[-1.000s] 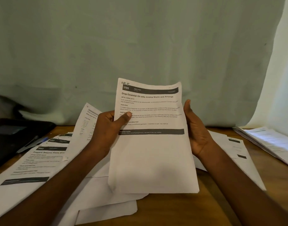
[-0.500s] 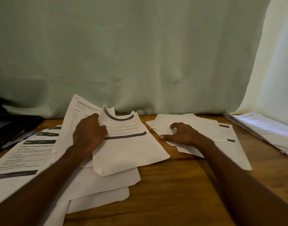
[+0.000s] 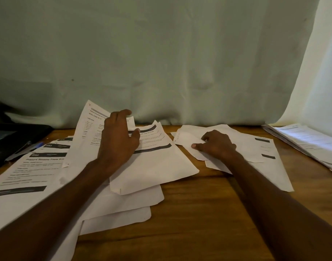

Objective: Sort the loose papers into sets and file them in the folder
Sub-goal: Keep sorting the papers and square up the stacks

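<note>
While the sorting is plainly under way, the person is working two piles on the table (image 3: 199,213) at once. The left hand (image 3: 118,140) is lying on the top sheet (image 3: 154,166) of the left pile, fingers loosely spread and reaching over the upper edge of a tilted sheet (image 3: 90,125) behind it; whether it is gripping anything cannot be told. The right hand (image 3: 216,146) is resting on the right pile (image 3: 251,147), fingers curled and pinching the corner of a small blank-faced sheet (image 3: 186,140). More printed sheets (image 3: 29,166) are fanning out at far left, and a separate stack (image 3: 308,144) is sitting at far right. The dark object (image 3: 10,140) at the left edge may be the folder, with a pen (image 3: 27,147) on it, but that is uncertain. Judging by this, the step in hand is matching sheets into sets; filing is not yet begun. The next move is likely calling for lifting one sheet cleanly without dragging its neighbours, reading its heading, and laying it squarely on the matching pile.
</note>
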Demonstrator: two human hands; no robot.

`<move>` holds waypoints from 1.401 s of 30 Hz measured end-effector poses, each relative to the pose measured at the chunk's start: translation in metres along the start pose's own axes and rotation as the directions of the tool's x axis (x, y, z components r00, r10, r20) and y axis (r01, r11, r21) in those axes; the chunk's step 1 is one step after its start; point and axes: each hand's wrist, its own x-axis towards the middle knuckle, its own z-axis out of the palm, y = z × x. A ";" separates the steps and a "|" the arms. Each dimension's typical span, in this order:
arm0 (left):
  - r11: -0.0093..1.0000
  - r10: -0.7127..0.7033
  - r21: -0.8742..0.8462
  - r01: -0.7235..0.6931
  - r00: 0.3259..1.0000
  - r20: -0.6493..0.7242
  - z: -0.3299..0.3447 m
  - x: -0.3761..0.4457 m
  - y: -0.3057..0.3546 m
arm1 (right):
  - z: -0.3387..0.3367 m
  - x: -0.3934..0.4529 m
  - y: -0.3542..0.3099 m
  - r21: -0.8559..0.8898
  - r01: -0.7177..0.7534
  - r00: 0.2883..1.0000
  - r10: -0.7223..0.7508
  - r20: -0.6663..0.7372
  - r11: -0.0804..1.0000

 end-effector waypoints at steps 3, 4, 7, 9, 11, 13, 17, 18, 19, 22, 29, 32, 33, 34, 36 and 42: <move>0.999 0.004 -0.035 -0.003 1.000 0.017 0.002 0.000 -0.001 | 0.003 -0.002 0.000 0.050 -0.023 0.994 0.028 -0.109 0.999; 0.999 0.005 -0.043 -0.004 1.000 0.019 0.002 0.000 -0.002 | 0.002 -0.004 0.001 0.051 -0.037 0.987 0.044 -0.156 0.998; 0.997 0.005 -0.081 -0.003 1.000 0.022 0.003 0.001 -0.004 | -0.006 -0.007 0.002 0.062 -0.001 0.959 0.019 -0.284 0.998; 0.993 -0.011 -0.120 0.014 1.000 0.027 0.002 0.002 -0.002 | -0.025 -0.014 -0.006 0.194 0.144 0.930 -0.066 -0.362 0.970; 0.984 -0.034 -0.174 0.039 0.999 0.027 0.001 0.003 0.002 | -0.051 -0.024 -0.020 0.499 0.257 0.926 -0.063 -0.372 0.828; 0.960 -0.066 -0.271 0.073 0.997 0.035 -0.001 0.003 0.006 | -0.075 -0.038 -0.030 0.881 0.143 0.987 -0.134 -0.091 0.450; 0.826 -0.078 -0.558 0.081 0.997 0.030 -0.015 0.009 0.016 | -0.092 -0.063 -0.040 0.949 -0.313 0.810 -0.536 0.239 -0.050; 0.785 -0.076 -0.614 0.083 0.996 0.039 -0.019 0.010 0.019 | -0.089 -0.065 -0.043 0.938 -0.335 0.801 -0.550 0.237 -0.083; 0.738 -0.072 -0.668 0.091 0.996 0.056 -0.024 0.011 0.022 | -0.087 -0.068 -0.045 0.927 -0.356 0.793 -0.563 0.234 -0.116; 0.589 -0.012 -0.799 0.117 0.991 0.135 -0.033 0.011 0.028 | -0.078 -0.068 -0.049 0.895 -0.406 0.782 -0.577 0.235 -0.186; 0.642 -0.095 -0.759 0.111 0.993 0.064 -0.035 0.009 0.034 | -0.079 -0.067 -0.047 0.932 -0.342 0.777 -0.595 0.205 -0.125; 0.720 -0.074 -0.692 0.049 0.997 -0.007 -0.031 0.010 0.028 | -0.079 -0.062 -0.043 0.920 -0.361 0.715 -0.678 0.169 -0.152; 0.737 -0.068 -0.675 0.034 0.997 -0.023 -0.030 0.010 0.027 | -0.079 -0.062 -0.043 0.913 -0.370 0.703 -0.694 0.154 -0.172; 0.750 -0.061 -0.661 0.020 0.997 -0.038 -0.030 0.011 0.026 | -0.078 -0.061 -0.041 0.904 -0.382 0.693 -0.707 0.140 -0.195; 0.771 -0.039 -0.636 -0.010 0.997 -0.063 -0.028 0.012 0.024 | -0.075 -0.059 -0.039 0.885 -0.408 0.691 -0.709 0.140 -0.223; 0.798 -0.008 -0.600 -0.048 0.996 -0.091 -0.025 0.013 0.020 | -0.067 -0.055 -0.040 0.934 -0.295 0.882 -0.433 0.187 -0.199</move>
